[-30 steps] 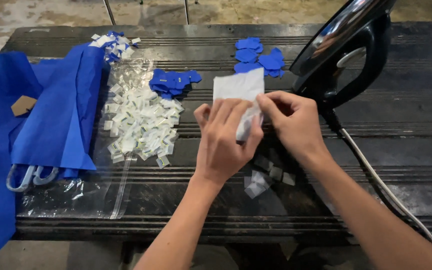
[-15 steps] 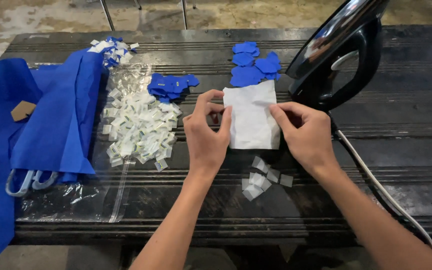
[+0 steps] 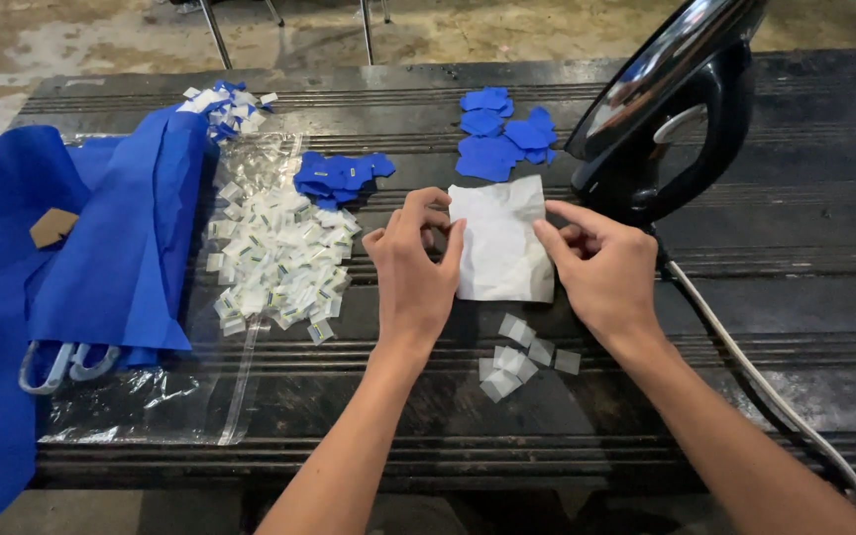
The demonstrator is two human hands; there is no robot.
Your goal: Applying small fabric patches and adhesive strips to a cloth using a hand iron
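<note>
Left hand (image 3: 416,272) pinches the left edge of a crumpled white rectangular cloth sheet (image 3: 500,243), fingers closed on it. Right hand (image 3: 601,266) grips the right edge the same way. The sheet lies flat on the dark ridged wooden table (image 3: 349,386), stretched between both hands.

Risks, as a judgement: the black electric iron (image 3: 676,109) stands upright just behind the right hand, nearly touching the knuckles. If it is hot, a burn seems likely, and a bump could tip it. Its white cord (image 3: 745,357) runs beside the right forearm, so an elbow could snag it. The small translucent white squares (image 3: 522,352) just below the wrists could scatter under a sweep of the arm. The pile of small white labels (image 3: 274,263) sits left of the left hand, and the blue fabric patches (image 3: 502,139) lie beyond the fingertips.

Versus one second ago: the sheet was held folded and raised off the table, and now it is opened out and laid flat, with the hands further apart.
</note>
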